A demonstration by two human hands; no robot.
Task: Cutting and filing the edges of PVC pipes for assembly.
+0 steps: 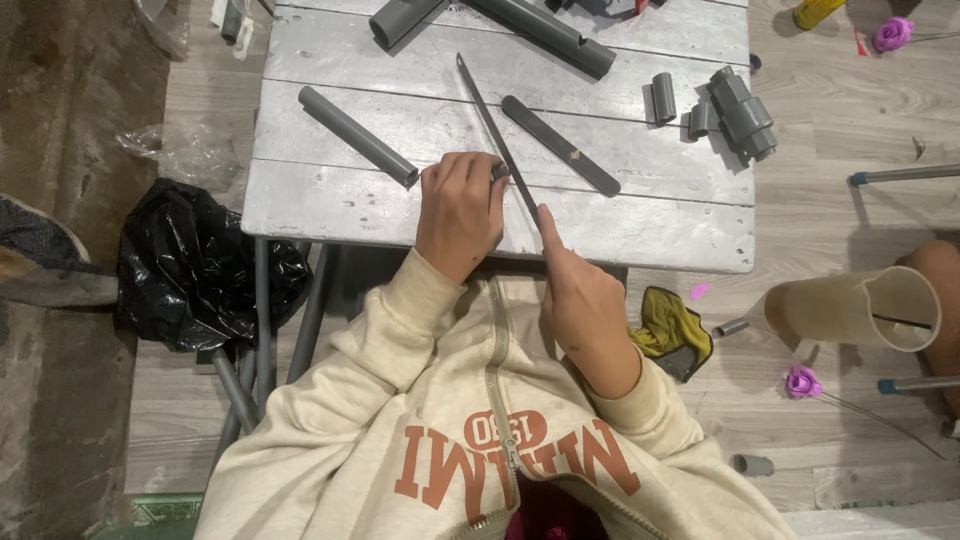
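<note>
On the grey table, the left hand pinches a small pipe piece; beside it, the right hand grips a long metal file.

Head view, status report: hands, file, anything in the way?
Left hand pins small grey piece on table. Right hand holds long file across it. Loose pipes nearby, none blocking.

A black plastic bag lies near purple artificial flowers.
</note>
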